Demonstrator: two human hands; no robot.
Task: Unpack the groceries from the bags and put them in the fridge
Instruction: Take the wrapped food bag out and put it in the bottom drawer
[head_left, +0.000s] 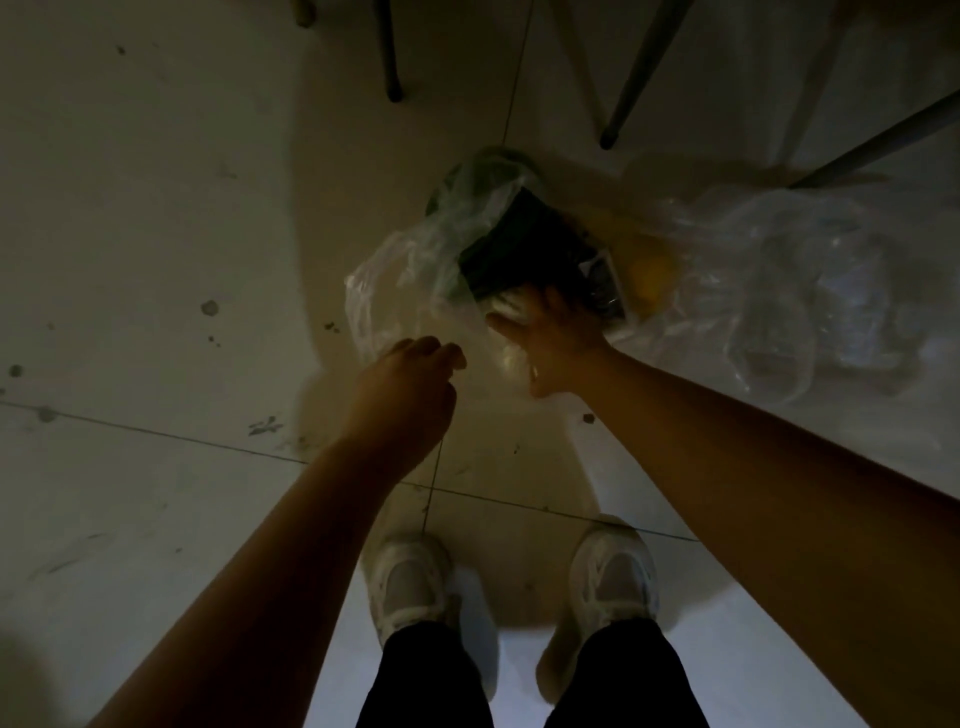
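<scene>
A clear plastic bag (415, 260) lies on the dim tiled floor in front of me. A dark green packet (524, 244) and something leafy green (483, 176) show inside it. My right hand (550, 338) reaches into the bag's mouth, fingers curled round the near end of the dark packet, where something pale shows. My left hand (415, 379) pinches the bag's near edge with curled fingers. A second clear bag (789, 291) lies to the right, with a yellow item (654, 270) at its left side.
Metal chair or table legs (639, 73) stand beyond the bags, one more at the far right (883, 140). My white shoes (613, 577) are on the tiles just below the bags. The floor is spotted with dark stains.
</scene>
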